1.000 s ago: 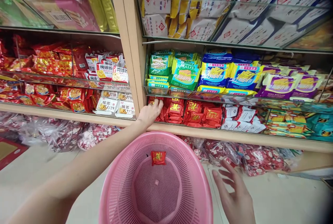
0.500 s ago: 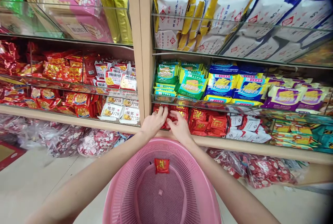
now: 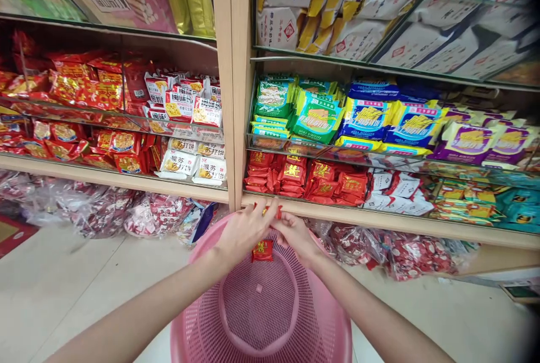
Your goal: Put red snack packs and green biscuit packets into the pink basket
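Over the far rim of a pink mesh basket, my left hand and my right hand come together, fingers closed around a small red packet. It has gold marks and is mostly covered by the fingers; whether there is more than one, I cannot tell. Another red packet with gold lettering lies inside the basket at its far side, partly behind my hands. Just beyond them, stacks of similar red packets fill the left end of the bottom shelf.
A wooden shelf edge runs right behind the basket, and an upright post divides the shelves. Glass fronts hold back green biscuit packs and blue ones. Plastic bags of red-and-white packets lie on the floor below.
Both hands have drawn back from the red packets on the bottom shelf to above the basket, bringing a red packet along. The view has tilted down.
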A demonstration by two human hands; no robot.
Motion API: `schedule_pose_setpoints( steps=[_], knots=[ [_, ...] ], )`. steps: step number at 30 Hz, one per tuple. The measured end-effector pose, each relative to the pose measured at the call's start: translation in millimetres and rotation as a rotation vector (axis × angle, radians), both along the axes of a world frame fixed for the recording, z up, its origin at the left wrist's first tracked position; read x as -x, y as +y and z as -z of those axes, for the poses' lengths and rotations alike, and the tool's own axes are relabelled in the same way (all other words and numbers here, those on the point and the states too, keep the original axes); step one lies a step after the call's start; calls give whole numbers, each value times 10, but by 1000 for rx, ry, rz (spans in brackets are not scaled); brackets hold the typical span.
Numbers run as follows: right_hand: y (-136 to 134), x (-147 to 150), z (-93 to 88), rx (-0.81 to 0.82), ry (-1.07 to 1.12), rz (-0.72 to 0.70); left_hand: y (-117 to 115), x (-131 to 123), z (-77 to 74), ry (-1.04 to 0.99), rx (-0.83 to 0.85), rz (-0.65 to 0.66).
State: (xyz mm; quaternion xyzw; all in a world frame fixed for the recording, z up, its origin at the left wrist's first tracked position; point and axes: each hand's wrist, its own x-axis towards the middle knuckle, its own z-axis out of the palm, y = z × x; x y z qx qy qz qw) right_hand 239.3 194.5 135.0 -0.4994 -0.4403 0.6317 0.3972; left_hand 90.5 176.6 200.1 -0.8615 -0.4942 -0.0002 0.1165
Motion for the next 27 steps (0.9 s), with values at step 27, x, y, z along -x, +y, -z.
schedule_pose_setpoints(
  steps=[27],
  knots=[
    [-220,88,732,15,-624,-20,-198,225,1138,-1298,1321,-658]
  ],
)
